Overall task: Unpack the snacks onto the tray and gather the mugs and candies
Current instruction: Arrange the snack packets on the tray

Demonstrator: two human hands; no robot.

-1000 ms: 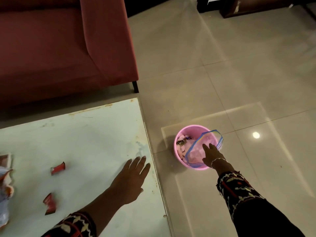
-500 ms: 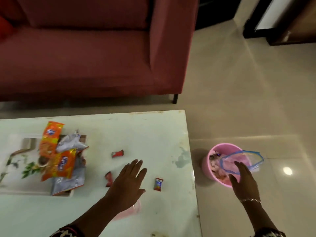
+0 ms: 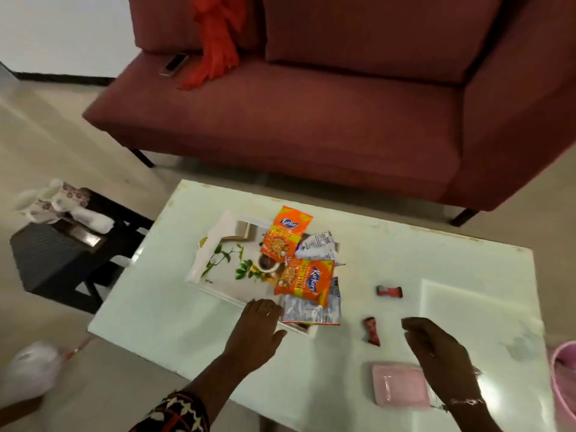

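A white tray (image 3: 215, 269) with a leaf print lies on the pale table (image 3: 389, 254). On it are two orange snack packets (image 3: 285, 233) (image 3: 307, 282) and two silvery packets (image 3: 316, 246) (image 3: 311, 310). Two red candies (image 3: 389, 291) (image 3: 371, 330) lie on the table right of the tray. My left hand (image 3: 257, 332) rests flat at the tray's near edge, touching the silvery packet, holding nothing. My right hand (image 3: 436, 353) hovers with loosely spread fingers over the table, right of the nearer candy, empty. No mugs show on the table.
A pink flat box (image 3: 397, 389) in clear wrap lies on the table near my right wrist. A pink bin (image 3: 564, 381) stands on the floor at the right edge. A red sofa (image 3: 311, 120) is behind the table. A black side table (image 3: 62, 254) with white items stands left.
My view has swung left from the pink bin to the table and tray. My right hand left the bin and came over the table. My left hand moved to the tray's near edge.
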